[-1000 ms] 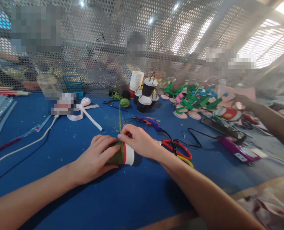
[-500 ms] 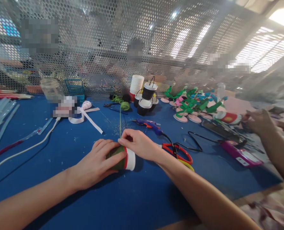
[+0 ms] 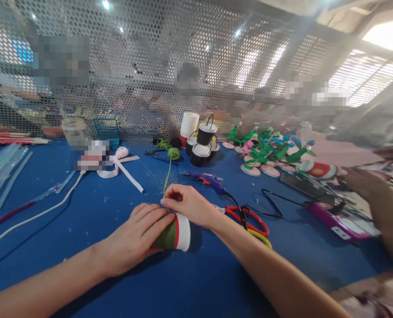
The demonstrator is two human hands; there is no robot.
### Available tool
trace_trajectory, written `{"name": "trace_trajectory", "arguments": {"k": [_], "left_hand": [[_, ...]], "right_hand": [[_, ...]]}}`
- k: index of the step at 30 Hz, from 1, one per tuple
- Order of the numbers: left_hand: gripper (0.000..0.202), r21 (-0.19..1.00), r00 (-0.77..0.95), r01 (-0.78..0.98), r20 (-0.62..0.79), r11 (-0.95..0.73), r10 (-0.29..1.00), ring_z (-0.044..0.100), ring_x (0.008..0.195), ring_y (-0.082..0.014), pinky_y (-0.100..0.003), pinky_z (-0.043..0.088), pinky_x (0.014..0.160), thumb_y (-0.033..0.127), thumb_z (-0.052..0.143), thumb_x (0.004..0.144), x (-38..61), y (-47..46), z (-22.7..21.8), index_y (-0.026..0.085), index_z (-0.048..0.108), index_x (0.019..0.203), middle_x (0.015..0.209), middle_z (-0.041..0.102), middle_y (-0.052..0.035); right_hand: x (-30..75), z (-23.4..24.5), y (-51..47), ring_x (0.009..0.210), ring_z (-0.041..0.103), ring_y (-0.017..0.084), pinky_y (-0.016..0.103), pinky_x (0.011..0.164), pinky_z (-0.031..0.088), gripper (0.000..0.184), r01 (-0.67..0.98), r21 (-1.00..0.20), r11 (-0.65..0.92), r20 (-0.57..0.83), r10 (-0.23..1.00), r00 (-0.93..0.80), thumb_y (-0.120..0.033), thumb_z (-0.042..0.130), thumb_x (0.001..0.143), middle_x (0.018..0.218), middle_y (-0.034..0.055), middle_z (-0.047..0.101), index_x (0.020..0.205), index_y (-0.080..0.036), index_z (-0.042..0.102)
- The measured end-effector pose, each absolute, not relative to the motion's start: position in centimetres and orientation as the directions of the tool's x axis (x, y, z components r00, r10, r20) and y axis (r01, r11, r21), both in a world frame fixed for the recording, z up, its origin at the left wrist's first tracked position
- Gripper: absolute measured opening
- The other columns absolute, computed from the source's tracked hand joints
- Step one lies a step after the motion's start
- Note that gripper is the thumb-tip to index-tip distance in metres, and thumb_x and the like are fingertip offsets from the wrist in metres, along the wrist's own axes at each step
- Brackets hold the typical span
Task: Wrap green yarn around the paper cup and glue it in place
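Cup (image 3: 168,235) banded green, red, white: left hand (image 3: 141,232) clasps it, right hand (image 3: 189,204) pinches yarn (image 3: 166,177).

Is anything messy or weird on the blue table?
A bit messy: pale scraps dot the blue table, and the white ribbon trails loose from its roll. The cup lies sideways, but the left hand holds it.

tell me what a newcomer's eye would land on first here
Probably the centre: the left hand holds a green-wrapped cup on its side, and the right hand pinches green yarn above it. Next, likely the green-leaved crafts on pink discs, right of the black buckets. Red and yellow scissor handles lie near the right hand.
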State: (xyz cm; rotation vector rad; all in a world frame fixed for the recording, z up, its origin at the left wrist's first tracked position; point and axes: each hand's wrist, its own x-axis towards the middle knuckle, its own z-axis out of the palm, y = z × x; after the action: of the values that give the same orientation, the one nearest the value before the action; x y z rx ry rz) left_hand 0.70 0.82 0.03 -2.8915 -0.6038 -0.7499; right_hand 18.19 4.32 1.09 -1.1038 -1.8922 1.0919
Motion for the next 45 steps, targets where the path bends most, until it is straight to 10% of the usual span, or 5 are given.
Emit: {"name": "trace_trajectory", "arguments": {"k": [12, 17, 26, 39, 45], "left_hand": [[0.055, 0.082, 0.789, 0.466, 0.413, -0.881, 0.456, 0.044, 0.105, -0.0273, -0.041, 0.037, 0.084, 0.018, 0.064, 0.073, 0.2, 0.4, -0.2, 0.011, 0.036, 0.119, 0.118, 0.051, -0.015], [0.059, 0.058, 0.778, 0.473, 0.441, -0.879, 0.447, 0.045, 0.104, -0.0262, -0.038, 0.036, 0.085, 0.019, 0.068, 0.07, -0.1, 0.5, -0.3, 0.01, 0.037, 0.119, 0.113, 0.054, -0.0128], [0.048, 0.071, 0.763, 0.476, 0.463, -0.877, 0.451, 0.044, 0.105, -0.0254, -0.037, 0.034, 0.085, 0.015, 0.062, 0.075, -0.2, 0.8, -0.6, 0.013, 0.039, 0.117, 0.114, 0.054, -0.0116], [0.051, 0.004, 0.788, 0.497, 0.417, -0.868, 0.453, 0.045, 0.104, -0.0269, -0.038, 0.035, 0.082, 0.017, 0.064, 0.072, -0.6, 1.1, -0.3, 0.011, 0.039, 0.116, 0.117, 0.053, -0.0139], [0.05, -0.071, 0.801, 0.503, 0.411, -0.861, 0.434, 0.045, 0.102, -0.0275, -0.038, 0.036, 0.079, 0.016, 0.064, 0.071, -0.6, 1.4, -0.1, 0.012, 0.041, 0.114, 0.113, 0.054, -0.0133]], "right_hand": [[22.5, 4.5, 5.5, 0.049, 0.053, 0.011, 0.021, 0.046, 0.039, 0.021, 0.54, -0.822, 0.18, 0.178, 0.982, -0.057, -0.038, 0.047, 0.077, 0.059, -0.0017, 0.053, 0.071, -0.018, 0.049], [26.7, 5.2, 7.4, 0.065, 0.059, 0.018, 0.027, 0.06, 0.041, 0.02, 0.804, -0.594, -0.023, 0.249, 0.945, 0.211, -0.035, 0.046, 0.078, 0.061, 0.002, 0.058, 0.067, -0.019, 0.052], [27.5, 0.8, 8.7, 0.037, 0.05, 0.012, 0.022, 0.039, 0.035, 0.034, 0.721, -0.641, -0.263, -0.188, 0.965, 0.185, -0.03, 0.062, 0.069, 0.034, -0.0037, 0.042, 0.043, -0.019, 0.042], [25.7, 4.1, 3.6, 0.068, 0.062, 0.013, 0.024, 0.058, 0.049, 0.028, 0.226, -0.973, -0.042, -0.061, 0.995, -0.077, -0.024, 0.061, 0.066, 0.094, 0.0074, 0.063, 0.09, -0.016, 0.049], [24.8, 3.8, 1.9, 0.045, 0.053, 0.008, 0.02, 0.045, 0.043, 0.02, 0.266, -0.963, -0.04, -0.1, 0.971, -0.216, -0.031, 0.057, 0.073, 0.053, -0.0012, 0.059, 0.08, -0.013, 0.057]]}}
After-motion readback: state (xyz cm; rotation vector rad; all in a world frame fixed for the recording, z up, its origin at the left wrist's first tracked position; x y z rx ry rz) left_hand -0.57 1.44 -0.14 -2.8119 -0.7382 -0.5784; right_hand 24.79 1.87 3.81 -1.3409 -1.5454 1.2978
